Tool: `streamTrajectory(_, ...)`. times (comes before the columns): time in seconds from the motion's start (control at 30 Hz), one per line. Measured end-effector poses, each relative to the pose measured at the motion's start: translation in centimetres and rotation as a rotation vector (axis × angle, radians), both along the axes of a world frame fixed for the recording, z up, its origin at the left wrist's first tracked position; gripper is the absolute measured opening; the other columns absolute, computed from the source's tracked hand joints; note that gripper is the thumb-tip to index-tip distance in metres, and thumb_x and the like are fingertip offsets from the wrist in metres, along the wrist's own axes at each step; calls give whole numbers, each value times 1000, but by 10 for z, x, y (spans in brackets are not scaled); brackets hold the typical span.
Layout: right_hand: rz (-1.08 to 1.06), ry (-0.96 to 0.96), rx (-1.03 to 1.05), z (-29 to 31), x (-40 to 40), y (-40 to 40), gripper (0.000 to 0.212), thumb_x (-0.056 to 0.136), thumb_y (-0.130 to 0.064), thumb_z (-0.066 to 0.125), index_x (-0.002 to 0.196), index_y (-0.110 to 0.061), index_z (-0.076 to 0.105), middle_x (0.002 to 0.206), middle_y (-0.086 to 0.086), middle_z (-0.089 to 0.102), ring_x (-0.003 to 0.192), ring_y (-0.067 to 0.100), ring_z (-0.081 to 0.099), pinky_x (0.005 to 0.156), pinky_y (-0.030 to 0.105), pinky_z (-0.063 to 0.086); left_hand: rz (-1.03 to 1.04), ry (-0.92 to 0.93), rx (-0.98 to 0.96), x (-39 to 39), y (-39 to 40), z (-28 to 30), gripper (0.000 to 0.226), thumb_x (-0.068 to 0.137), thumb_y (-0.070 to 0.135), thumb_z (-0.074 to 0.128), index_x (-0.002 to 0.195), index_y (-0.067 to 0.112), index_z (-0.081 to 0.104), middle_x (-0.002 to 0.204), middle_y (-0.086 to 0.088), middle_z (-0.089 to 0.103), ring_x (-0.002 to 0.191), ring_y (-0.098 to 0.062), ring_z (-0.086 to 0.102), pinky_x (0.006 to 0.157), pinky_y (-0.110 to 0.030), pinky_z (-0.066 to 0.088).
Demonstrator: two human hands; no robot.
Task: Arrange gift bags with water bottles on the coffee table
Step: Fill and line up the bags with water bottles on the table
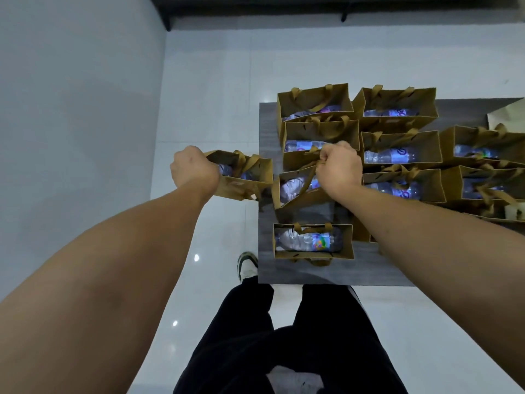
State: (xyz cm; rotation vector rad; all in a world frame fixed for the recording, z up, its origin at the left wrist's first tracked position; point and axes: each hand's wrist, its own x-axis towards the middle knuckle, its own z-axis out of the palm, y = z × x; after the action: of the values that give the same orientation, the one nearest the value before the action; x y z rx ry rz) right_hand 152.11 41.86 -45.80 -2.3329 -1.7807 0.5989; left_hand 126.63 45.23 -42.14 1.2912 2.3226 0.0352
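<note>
Spreading across most of the view, the desk (312,275) carried rows of open brown paper bags set close together, each with a water bottle lying on its side inside, and a bare strip showed along its near edge. One bag (314,241) stood alone near that edge, its bottle (309,239) resting flat across the bottom. Off the desk's left edge and above the floor, the left hand (194,170) had its fingers curled round the rim of another bag (244,180), which hung tilted in the air; whether it also caught a handle could not be told. The right hand (339,164) was closed in a fist on the ribbon handles of a third bag (298,191), which leaned askew at the left of the rows. Judging by the creased walls and leaning sides, the paper was fairly stiff but crushable, and the weight sat low in the loose bottles, which would likely roll and tip a bag if it were carried by one wall. The paired handles looked like the safest hold, since they would keep the load hanging centred; the rim would probably buckle under a hard squeeze.
</note>
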Motion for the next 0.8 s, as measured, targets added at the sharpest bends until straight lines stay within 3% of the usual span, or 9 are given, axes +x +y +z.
streamTrajectory(0.17,22,-20,24,0,-2,19,17,95,-1,57,103,-12,66,108,10,53,90,24,55,78,31,47,-47,81,0,-10,4,3,18,85,8,69,83,3,52,89,-15,52,90,-35,60,68,-35,46)
streamTrajectory(0.37,19,3,20,-6,-9,23,19,91,-5,64,103,-19,60,102,4,52,88,22,56,73,30,43,-77,121,5,-8,3,0,14,86,6,66,81,4,52,85,-13,50,82,-32,55,67,-33,43)
streamTrajectory(0.5,-150,71,13,-6,-17,6,32,92,-25,70,118,-17,54,112,6,58,98,23,59,74,31,44,-73,139,25,-14,0,0,14,89,7,64,81,5,53,84,-12,51,78,-30,52,66,-33,41)
streamTrajectory(0.6,-198,111,-145,-15,-30,-12,27,97,-40,62,106,-15,63,97,5,66,95,24,64,71,31,43,-55,135,30,-23,-3,5,13,87,8,66,82,5,55,84,-13,53,78,-31,56,65,-33,43)
streamTrajectory(0.7,-117,343,-418,-33,-57,-26,31,98,-43,59,85,-15,66,84,6,65,94,27,66,74,34,49,-58,126,57,-31,-9,12,13,83,3,61,75,5,51,81,-14,54,77,-32,58,62,-33,42)
streamTrajectory(0.8,-276,479,-472,-45,-89,-29,40,98,-49,57,110,-12,65,105,9,66,102,29,65,86,40,56,-78,121,77,-40,-19,19,13,82,2,58,72,5,49,80,-13,54,73,-31,54,61,-33,40)
